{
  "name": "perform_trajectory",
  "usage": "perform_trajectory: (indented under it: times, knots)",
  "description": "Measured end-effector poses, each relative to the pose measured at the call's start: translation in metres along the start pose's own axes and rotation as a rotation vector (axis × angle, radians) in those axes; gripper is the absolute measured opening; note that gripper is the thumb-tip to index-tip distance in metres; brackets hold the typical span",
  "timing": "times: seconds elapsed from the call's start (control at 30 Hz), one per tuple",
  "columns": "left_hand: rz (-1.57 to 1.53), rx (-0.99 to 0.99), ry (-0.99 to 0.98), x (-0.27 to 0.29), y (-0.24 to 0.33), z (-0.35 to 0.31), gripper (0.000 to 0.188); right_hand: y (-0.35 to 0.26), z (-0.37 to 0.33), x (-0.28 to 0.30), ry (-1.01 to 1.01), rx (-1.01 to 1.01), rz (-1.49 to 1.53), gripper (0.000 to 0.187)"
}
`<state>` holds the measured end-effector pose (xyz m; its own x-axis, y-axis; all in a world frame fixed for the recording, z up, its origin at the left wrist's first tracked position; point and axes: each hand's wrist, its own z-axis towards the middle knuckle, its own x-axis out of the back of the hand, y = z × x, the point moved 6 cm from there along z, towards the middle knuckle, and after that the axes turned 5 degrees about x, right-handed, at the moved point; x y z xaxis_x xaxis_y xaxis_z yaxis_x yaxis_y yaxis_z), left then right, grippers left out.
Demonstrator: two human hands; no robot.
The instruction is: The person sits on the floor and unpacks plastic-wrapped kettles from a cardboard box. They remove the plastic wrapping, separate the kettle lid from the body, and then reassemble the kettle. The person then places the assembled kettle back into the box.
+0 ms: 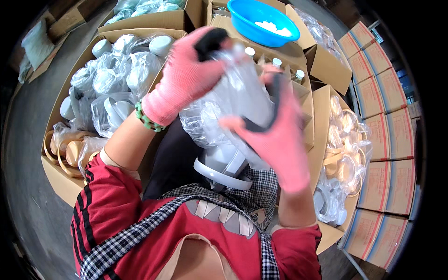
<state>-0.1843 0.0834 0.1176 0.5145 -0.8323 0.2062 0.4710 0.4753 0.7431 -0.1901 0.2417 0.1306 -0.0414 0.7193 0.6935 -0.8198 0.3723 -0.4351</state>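
Both hands wear pink knitted gloves with black palms and are smeared by motion. My left hand (193, 65) is closed on the upper end of a clear plastic bag (247, 93). A pale, long shape shows through the bag; I cannot make out its kind. My right hand (275, 135) curves round the bag's right side, thumb across its front and fingers near its top. Below the hands, over my lap, a light grey plastic piece with a curved band (224, 172) sits partly under the clear film.
At left, a carton (60, 179) holds bagged grey and orange-tan pieces. Another carton (322, 107) at right holds similar ones. Ahead, glass bottles (298, 76) stand in a divided carton, near a blue basin (238, 21) with white bits. Stacked sealed cartons (387, 135) line the far right.
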Motion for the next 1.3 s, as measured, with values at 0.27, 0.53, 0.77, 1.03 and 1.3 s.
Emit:
perform_trajectory:
  times: [0.27,0.53,0.77,1.03,1.3]
  knots:
    - [0.893,0.087,-0.166,0.036,-0.074,0.014,0.067,0.094,-0.014,-0.020,0.065,-0.535,0.924,0.018]
    - [0.742,0.558,-0.610,0.009,-0.093,-0.013,0.049,0.083,-0.009,-0.015,-0.114,-0.270,1.346,0.022]
    - [-0.738,-0.017,-0.111,0.022,0.013,0.060,0.028,0.056,-0.011,-0.019,-0.704,-0.073,-0.171,0.041]
    - [0.835,-0.287,-0.229,-0.079,-0.167,-0.007,0.055,0.300,-0.072,-0.059,-0.281,-0.384,-0.546,0.046]
    - [-0.263,0.624,-0.302,-0.089,-0.209,-0.059,0.023,0.257,-0.110,-0.057,-0.084,-0.908,0.646,0.034]
